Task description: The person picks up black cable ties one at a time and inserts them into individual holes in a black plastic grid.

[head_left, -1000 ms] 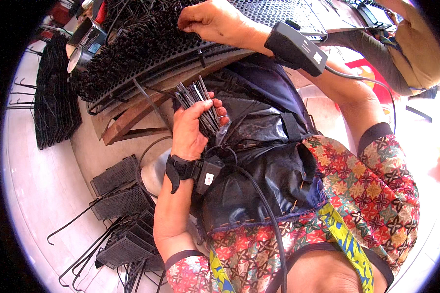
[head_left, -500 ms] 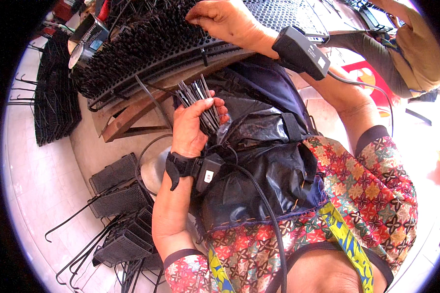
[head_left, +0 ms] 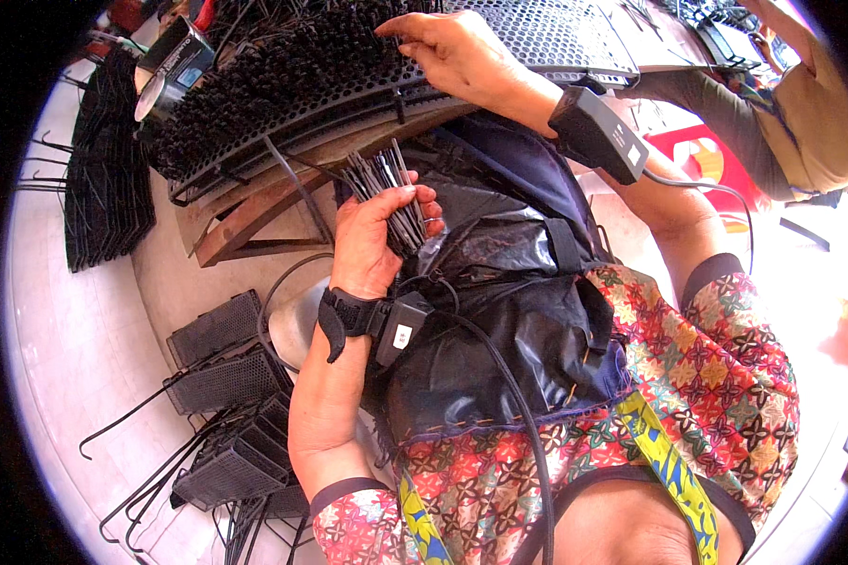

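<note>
Left hand (head_left: 372, 235) wrapped round bundle of thin dark rods (head_left: 378, 175), near side of perforated tray (head_left: 560, 40). Right hand (head_left: 473, 62) farther off, half-curled at right end of packed black spikes (head_left: 278, 89) on tray; can't tell if gripping anything.

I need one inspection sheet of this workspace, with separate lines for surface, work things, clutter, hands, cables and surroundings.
Surface: black flat perforated panel, above a brown angular frame.
Work things: thin straight dark rods, material unclear; dense black bristle-like pieces on the panel.
Clutter: dark rectangular box beside a silvery round can.
Hands: left hand grips the rods; right hand at the bristle-like pieces, grip unclear.
Cables: thin black cable crosses the shiny black apron.
Surroundings: black perforated baskets, lower left; another person, upper right.
</note>
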